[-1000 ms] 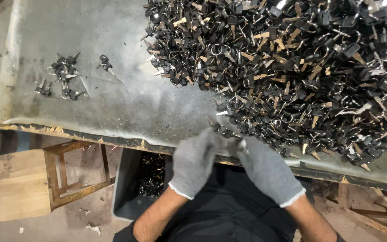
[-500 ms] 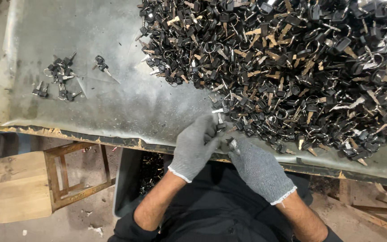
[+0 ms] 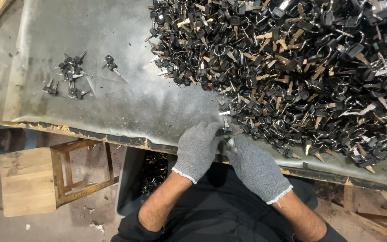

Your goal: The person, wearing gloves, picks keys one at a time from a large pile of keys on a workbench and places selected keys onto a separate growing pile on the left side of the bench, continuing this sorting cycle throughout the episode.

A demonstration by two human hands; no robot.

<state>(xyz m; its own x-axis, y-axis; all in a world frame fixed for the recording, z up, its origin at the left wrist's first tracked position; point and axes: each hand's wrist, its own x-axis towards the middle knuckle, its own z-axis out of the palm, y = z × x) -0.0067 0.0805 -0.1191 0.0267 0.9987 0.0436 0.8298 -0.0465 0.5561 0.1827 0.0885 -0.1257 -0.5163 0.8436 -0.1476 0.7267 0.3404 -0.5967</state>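
Both gloved hands, left (image 3: 196, 150) and right (image 3: 252, 166), pinched shut on one black-headed key (image 3: 225, 131) at the counter (image 3: 126, 112) edge, beside the big key heap (image 3: 301, 67) for easy reach.

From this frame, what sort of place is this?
Likely a small workshop sorting station: a huge heap of black-headed metal keys on rings on a worn grey metal-topped bench, grey knit-gloved hands working one key, and a rough wooden stool beside.
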